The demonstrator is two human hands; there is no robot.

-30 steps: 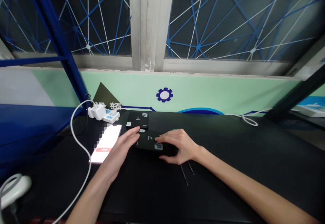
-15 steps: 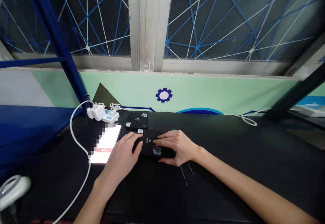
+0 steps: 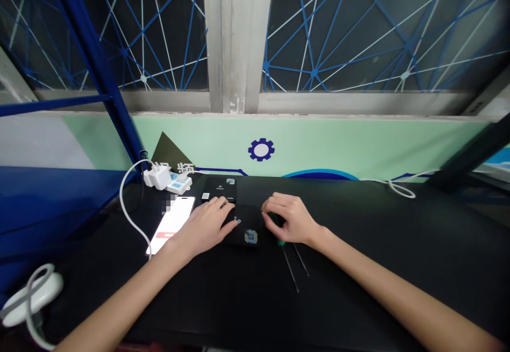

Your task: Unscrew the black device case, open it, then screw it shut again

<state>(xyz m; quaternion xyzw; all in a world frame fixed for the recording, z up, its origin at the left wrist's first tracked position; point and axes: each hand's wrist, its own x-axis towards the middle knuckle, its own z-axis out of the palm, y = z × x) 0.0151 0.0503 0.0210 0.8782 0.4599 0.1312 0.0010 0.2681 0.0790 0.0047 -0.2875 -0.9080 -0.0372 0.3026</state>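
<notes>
- The near black box [image 3: 241, 228] is set flat on the black desk [image 3: 398, 224], between the two hands, with a patterned sticker [image 3: 251, 236] shown at its front right corner.
- The left hand [image 3: 209, 225] is laid palm down over the left part of that box, its fingers relaxed and slightly parted, with the thumb stretched across the top; nothing is seen to be grasped by it.
- The right hand [image 3: 290, 218] is held just to the right of the box, apart from it, with its fingers curled and the thumb brought near the forefinger; whether anything is pinched there cannot be told.
- A green piece [image 3: 281, 243] is partly covered by the right hand, and two thin metal shafts [image 3: 290, 270] are pointed from beneath it towards the desk's front edge.
- A far black box [image 3: 219, 188] is placed just behind the near one.
- A phone [image 3: 171, 225] with its screen lit is partly hidden by the left hand.
- Beyond the phone, a white adapter [image 3: 158, 176] is seen beside a power strip [image 3: 180, 183].
</notes>
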